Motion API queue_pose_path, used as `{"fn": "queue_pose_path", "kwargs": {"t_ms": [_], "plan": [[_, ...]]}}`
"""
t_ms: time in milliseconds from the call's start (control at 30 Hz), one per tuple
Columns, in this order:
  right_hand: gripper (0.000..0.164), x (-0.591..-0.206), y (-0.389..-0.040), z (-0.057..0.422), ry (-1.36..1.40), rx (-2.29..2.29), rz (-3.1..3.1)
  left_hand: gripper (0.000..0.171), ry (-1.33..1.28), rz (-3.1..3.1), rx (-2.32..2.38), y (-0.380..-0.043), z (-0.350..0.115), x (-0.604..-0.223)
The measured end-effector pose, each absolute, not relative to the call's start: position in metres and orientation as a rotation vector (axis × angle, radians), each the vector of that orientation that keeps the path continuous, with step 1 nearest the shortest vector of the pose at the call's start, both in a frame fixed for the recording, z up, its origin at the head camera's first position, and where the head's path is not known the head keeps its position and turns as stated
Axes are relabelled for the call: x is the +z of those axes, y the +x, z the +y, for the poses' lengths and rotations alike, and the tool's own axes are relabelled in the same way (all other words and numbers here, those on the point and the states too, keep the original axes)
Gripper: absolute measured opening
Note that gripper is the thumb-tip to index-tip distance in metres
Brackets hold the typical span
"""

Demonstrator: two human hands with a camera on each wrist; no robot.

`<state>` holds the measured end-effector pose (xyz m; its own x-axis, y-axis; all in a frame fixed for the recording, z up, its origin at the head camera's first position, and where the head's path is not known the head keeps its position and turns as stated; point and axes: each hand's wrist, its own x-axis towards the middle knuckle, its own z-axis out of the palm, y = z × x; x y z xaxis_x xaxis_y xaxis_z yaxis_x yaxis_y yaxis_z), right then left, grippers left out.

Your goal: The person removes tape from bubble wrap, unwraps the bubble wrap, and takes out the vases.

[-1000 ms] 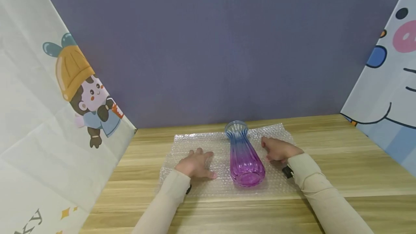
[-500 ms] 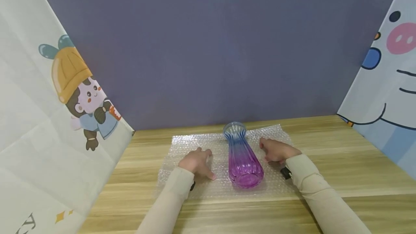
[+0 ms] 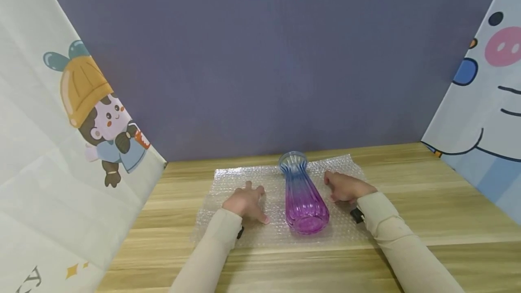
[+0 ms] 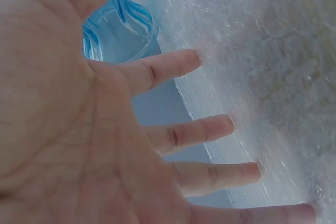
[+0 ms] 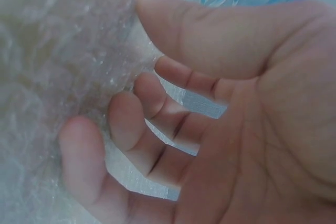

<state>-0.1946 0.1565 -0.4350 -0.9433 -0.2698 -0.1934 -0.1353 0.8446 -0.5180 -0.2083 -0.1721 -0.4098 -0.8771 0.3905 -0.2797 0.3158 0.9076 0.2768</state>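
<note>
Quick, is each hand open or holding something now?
Left hand: open, spread on the bubble wrap, holding nothing.
Right hand: open, loosely bent on the bubble wrap, holding nothing.

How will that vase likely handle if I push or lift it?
The vase lies on its side and widens toward a round base, so a push could well roll it, probably in a curve. It looks clear, glossy and glass-like, so it may be rigid, slippery and breakable. The bubble wrap beneath would probably cushion it a little.
</note>
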Motion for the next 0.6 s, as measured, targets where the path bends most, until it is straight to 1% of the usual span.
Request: {"fn": "queue_pose_path", "kwargs": {"t_ms": [600], "plan": [[0.040,-0.4351,-0.1907,0.1549,-0.323,-0.746,2.770,0.099,0.544,2.713,0.261,-0.2048,-0.1742,-0.4065]]}}
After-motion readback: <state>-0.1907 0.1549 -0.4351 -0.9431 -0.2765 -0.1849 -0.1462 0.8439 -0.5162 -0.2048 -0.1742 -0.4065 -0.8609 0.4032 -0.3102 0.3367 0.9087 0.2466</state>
